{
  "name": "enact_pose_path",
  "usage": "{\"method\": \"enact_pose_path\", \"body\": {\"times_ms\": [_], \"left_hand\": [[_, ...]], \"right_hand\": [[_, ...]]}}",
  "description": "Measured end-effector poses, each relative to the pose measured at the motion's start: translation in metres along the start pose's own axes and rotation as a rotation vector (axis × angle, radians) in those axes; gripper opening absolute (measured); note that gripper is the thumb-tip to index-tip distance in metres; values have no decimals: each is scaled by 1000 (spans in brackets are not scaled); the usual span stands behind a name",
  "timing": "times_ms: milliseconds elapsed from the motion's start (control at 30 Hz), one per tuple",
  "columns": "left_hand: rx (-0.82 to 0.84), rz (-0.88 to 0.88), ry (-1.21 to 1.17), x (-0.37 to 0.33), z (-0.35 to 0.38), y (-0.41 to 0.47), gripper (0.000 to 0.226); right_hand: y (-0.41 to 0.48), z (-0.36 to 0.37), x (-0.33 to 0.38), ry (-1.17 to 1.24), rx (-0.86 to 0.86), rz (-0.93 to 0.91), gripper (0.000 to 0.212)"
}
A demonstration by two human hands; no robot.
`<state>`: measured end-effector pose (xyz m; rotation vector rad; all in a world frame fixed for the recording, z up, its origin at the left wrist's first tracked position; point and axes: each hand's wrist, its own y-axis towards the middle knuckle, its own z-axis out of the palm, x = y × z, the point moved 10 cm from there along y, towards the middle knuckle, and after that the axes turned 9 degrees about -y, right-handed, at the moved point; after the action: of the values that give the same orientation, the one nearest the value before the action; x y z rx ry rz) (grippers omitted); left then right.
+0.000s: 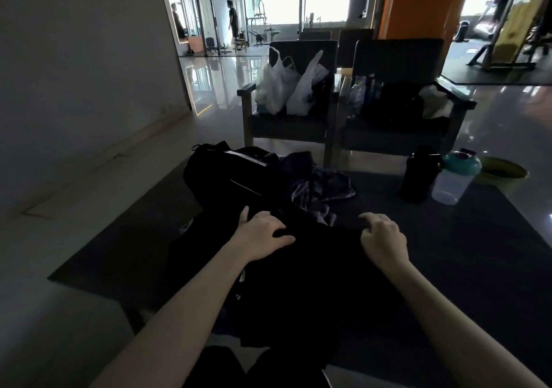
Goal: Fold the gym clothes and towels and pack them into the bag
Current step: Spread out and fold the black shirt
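Note:
A black garment (pixel 310 271) lies spread on the dark floor mat (pixel 478 253) in front of me. My left hand (pixel 263 233) rests on its upper left part with fingers spread. My right hand (pixel 383 238) pinches the garment's upper right edge with curled fingers. Beyond the garment lies a black gym bag (pixel 227 175) with a white label. A crumpled dark blue-grey cloth (pixel 319 187) sits just right of the bag.
A black bottle (pixel 421 175), a clear shaker with a teal lid (pixel 454 178) and a green bowl (pixel 501 169) stand at the mat's far right. Two armchairs (pixel 286 124) behind hold white plastic bags (pixel 286 85), bottles and a dark bag. A person stands far off among gym machines.

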<state>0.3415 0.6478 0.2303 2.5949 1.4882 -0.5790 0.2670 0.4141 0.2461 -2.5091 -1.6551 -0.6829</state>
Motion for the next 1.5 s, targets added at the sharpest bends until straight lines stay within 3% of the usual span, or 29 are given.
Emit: {"method": "enact_pose_path", "body": {"times_ms": [67, 133, 200, 233, 333, 433, 567, 633, 733, 800, 1033, 1200, 1500], "left_hand": [[83, 45, 70, -15, 23, 2, 56], [129, 48, 150, -19, 41, 4, 52], [140, 32, 192, -16, 48, 5, 50], [136, 31, 211, -15, 49, 4, 49], [97, 49, 281, -15, 43, 1, 45], [59, 37, 323, -15, 38, -2, 40], [28, -2, 393, -18, 45, -1, 40], [12, -16, 375, -23, 52, 0, 51], [47, -38, 332, -27, 67, 3, 67], [81, -41, 356, -28, 74, 8, 71], [117, 49, 58, -52, 96, 36, 59], [159, 130, 118, -76, 136, 73, 52], [2, 85, 134, -81, 144, 92, 36]], "right_hand": [[-16, 18, 10, 48, 118, -83, 38], [-39, 51, 21, 70, 368, -180, 56], [-65, 87, 16, -97, 575, -266, 66], [-73, 99, 9, -203, 596, -309, 58], [-70, 102, -20, -245, 436, -233, 21], [-54, 72, -57, -205, 319, -42, 16], [-49, 43, -112, -266, 249, 158, 27], [-55, 46, -126, -246, 283, 209, 13], [-67, 66, -135, -255, 415, 228, 62], [-68, 76, -135, -307, 440, 197, 72], [-38, 82, -166, -349, 350, 242, 63], [3, 90, -184, -340, 339, 217, 72], [12, 87, -187, -397, 278, 162, 68]]}}
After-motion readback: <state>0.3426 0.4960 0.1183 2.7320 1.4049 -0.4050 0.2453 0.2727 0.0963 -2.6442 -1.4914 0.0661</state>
